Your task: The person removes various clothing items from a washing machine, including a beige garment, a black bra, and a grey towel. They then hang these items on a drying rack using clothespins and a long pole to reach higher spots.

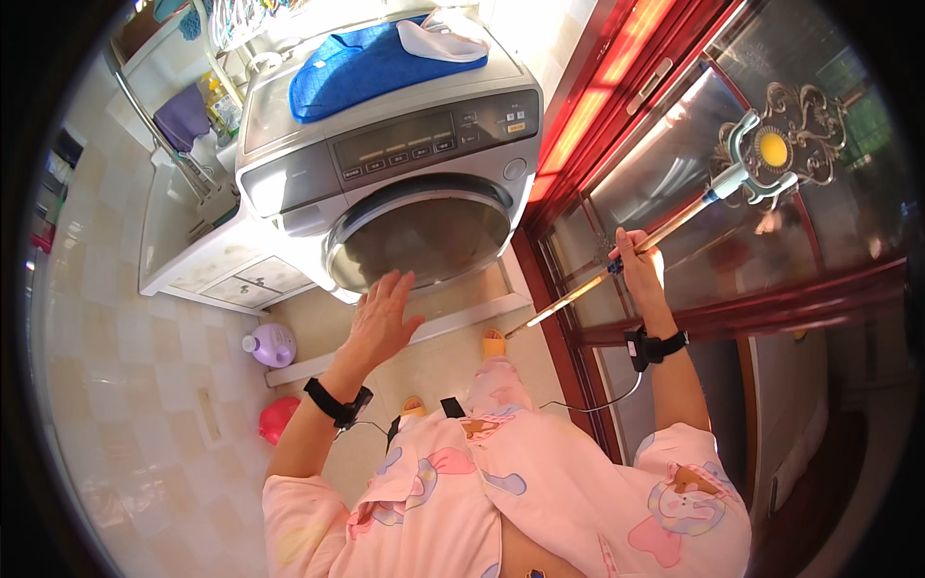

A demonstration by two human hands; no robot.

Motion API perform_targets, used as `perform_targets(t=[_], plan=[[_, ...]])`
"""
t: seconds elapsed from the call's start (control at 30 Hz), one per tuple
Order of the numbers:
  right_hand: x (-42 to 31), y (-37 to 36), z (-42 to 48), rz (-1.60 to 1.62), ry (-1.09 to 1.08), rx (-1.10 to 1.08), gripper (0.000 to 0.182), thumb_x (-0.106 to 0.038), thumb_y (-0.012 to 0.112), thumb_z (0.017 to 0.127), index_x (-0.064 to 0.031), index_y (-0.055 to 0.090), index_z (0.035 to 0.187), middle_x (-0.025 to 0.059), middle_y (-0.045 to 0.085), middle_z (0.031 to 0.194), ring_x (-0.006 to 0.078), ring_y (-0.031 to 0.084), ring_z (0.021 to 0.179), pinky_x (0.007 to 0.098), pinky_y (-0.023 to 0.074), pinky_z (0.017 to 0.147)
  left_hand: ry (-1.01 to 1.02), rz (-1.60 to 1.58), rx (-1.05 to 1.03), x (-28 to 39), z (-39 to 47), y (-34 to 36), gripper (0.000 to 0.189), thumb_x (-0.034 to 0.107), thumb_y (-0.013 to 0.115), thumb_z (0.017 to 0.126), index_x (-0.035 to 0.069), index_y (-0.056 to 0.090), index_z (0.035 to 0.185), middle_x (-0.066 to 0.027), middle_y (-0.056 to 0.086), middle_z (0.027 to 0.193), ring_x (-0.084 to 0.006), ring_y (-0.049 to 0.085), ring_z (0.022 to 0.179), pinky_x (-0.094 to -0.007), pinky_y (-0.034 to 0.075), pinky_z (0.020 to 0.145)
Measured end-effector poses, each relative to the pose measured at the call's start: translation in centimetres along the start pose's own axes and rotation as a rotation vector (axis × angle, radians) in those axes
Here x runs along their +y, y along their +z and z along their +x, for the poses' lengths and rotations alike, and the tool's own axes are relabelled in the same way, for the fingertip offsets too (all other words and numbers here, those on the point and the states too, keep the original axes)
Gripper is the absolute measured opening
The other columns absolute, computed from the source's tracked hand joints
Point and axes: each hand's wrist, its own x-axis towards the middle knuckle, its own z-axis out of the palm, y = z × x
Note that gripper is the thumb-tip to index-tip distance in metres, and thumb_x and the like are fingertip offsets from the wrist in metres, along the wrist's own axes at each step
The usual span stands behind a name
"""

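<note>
My right hand (639, 264) is closed around a telescopic pole (672, 225), just above its dark blue joint. At the pole's upper end is a pale green forked hook head (737, 173), in front of the glass door; its lower end reaches down near my right foot. My left hand (384, 314) holds nothing, its fingers apart, and is over the lower edge of the washing machine's round door (426, 238). On top of the front-loading washing machine (282, 188) lie a blue cloth (383, 68) and a white cloth (441, 42).
On the right is a red-framed glass door (650, 180) with an ornament around a yellow disc (773, 149). A raised sill (433, 329) crosses the floor. A purple jug (274, 345) and a red round object (278, 420) are on the left, below a white sink cabinet (238, 285).
</note>
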Motion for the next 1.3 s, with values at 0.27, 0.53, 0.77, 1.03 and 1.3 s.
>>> perform_targets(t=[0.27, 0.53, 0.77, 1.03, 1.3], plan=[[6.1, 1.2, 16.2, -0.012, -0.108, -0.061, 0.033, -0.034, 0.058, 0.090, -0.0047, 0.058, 0.076, 0.0034, 0.061, 0.061, 0.0108, 0.056, 0.051, 0.0266, 0.0438, 0.052, 0.050, 0.178, 0.342, 3.7, 15.0, 0.9, 0.071, 0.022, 0.067, 0.078, 0.007, 0.034, 0.138, -0.0154, 0.031, 0.144, -0.0341, 0.026, 0.134, -0.0498, 0.022, 0.108], [3.1, -0.8, 23.2, -0.011, -0.070, -0.055, 0.031, -0.033, 0.057, 0.092, -0.0045, 0.058, 0.078, 0.0030, 0.058, 0.056, 0.0080, 0.054, 0.050, 0.0246, 0.0411, 0.050, -0.182, 0.288, 0.272, 4.7, 18.2, 6.5, 0.080, 0.027, 0.072, 0.071, 0.008, 0.033, 0.138, -0.0136, 0.033, 0.140, -0.0358, 0.025, 0.133, -0.0563, 0.025, 0.103], [2.8, -0.7, 26.9, 0.084, -0.098, -0.034, 0.032, -0.033, 0.056, 0.092, -0.0029, 0.057, 0.082, 0.0030, 0.057, 0.055, 0.0079, 0.052, 0.050, 0.0245, 0.0412, 0.050, -0.193, 0.379, 0.220, 5.6, 17.4, 7.1, 0.082, 0.026, 0.074, 0.070, 0.008, 0.032, 0.139, -0.0159, 0.033, 0.138, -0.0398, 0.027, 0.130, -0.0545, 0.029, 0.099], [7.8, 1.9, 29.0, 0.108, -0.017, -0.121, 0.028, -0.027, 0.057, 0.091, -0.0032, 0.058, 0.077, 0.0034, 0.057, 0.057, 0.0091, 0.050, 0.047, 0.0254, 0.0390, 0.044, -0.108, 0.371, 0.274, 6.8, 10.7, 9.1, 0.085, 0.021, 0.074, 0.068, 0.004, 0.030, 0.139, -0.0189, 0.022, 0.142, -0.0452, 0.021, 0.132, -0.0545, 0.030, 0.100], [10.3, 3.6, 32.0, 0.183, 0.231, -0.304, 0.018, -0.022, 0.061, 0.085, -0.0038, 0.062, 0.087, 0.0033, 0.061, 0.069, 0.0096, 0.056, 0.058, 0.0235, 0.0477, 0.046, -0.156, 0.258, 0.262, 7.5, 7.2, 9.7, 0.085, 0.017, 0.071, 0.067, 0.004, 0.029, 0.140, -0.0206, 0.024, 0.143, -0.0437, 0.016, 0.135, -0.0545, 0.030, 0.102]])
